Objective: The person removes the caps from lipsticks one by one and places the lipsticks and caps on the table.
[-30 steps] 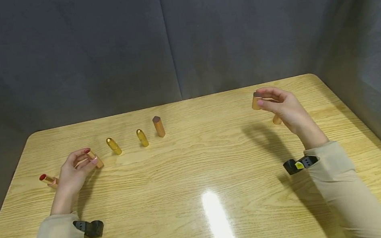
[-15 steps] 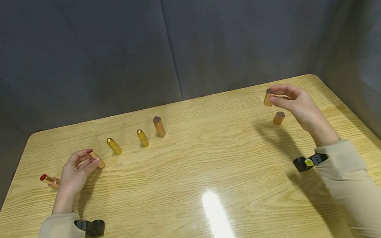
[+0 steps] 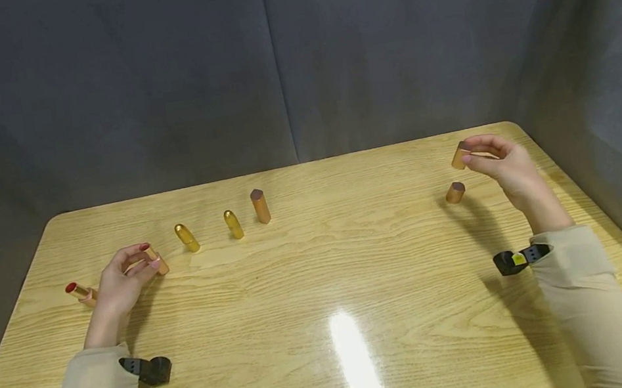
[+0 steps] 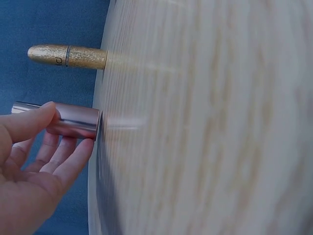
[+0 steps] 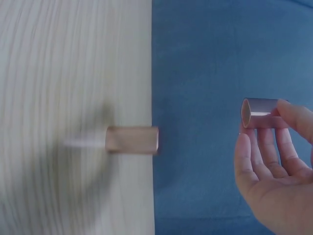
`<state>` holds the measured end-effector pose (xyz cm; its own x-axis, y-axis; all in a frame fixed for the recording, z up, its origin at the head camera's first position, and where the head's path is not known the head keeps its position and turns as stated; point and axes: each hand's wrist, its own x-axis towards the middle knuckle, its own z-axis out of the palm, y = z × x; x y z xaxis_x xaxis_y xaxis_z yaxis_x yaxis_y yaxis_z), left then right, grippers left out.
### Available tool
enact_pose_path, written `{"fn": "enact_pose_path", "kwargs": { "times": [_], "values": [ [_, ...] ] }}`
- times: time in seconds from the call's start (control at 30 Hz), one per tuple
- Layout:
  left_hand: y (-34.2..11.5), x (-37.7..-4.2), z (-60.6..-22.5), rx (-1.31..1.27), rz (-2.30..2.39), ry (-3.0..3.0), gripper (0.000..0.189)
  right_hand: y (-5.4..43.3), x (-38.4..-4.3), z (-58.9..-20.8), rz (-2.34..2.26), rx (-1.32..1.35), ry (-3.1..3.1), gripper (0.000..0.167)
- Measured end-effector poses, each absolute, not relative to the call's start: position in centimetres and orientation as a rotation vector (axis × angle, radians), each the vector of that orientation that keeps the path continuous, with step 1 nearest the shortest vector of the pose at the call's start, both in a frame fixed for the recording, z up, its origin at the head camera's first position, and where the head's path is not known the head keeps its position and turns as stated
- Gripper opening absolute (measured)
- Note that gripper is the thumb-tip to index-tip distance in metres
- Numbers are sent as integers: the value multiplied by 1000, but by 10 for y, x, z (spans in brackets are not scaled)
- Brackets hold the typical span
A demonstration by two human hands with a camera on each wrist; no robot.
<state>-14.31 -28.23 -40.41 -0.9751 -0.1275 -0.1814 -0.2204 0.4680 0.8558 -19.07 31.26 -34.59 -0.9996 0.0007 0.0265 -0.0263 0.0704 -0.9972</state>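
Far: dark curtain (image 3: 153,90). Before it: wooden table (image 3: 271,332). At left: left hand (image 3: 119,284). At far right: right hand (image 3: 509,167). Pinched between left thumb and fingers: open lipstick (image 3: 156,261), base on table. Farther left: second open lipstick (image 3: 81,294). Left of centre: copper tube (image 3: 261,207), gold tube (image 3: 188,239), second gold tube (image 3: 234,225), upright. Pinched between right thumb and fingers, above table: copper cap (image 3: 460,158). Just nearer: second cap (image 3: 455,193).
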Motion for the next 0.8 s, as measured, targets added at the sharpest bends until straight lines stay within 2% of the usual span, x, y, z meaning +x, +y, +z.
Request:
{"fn": "enact_pose_path", "kwargs": {
  "times": [0.27,0.8],
  "values": [
    [-285,-143,-405,-284,1569,2604,50,331,-190,-351,2126,-53,-2287,21],
    [-289,-140,-404,-293,1535,2585,41,358,-190,-370,2049,-153,-2367,23]
  ]
}}
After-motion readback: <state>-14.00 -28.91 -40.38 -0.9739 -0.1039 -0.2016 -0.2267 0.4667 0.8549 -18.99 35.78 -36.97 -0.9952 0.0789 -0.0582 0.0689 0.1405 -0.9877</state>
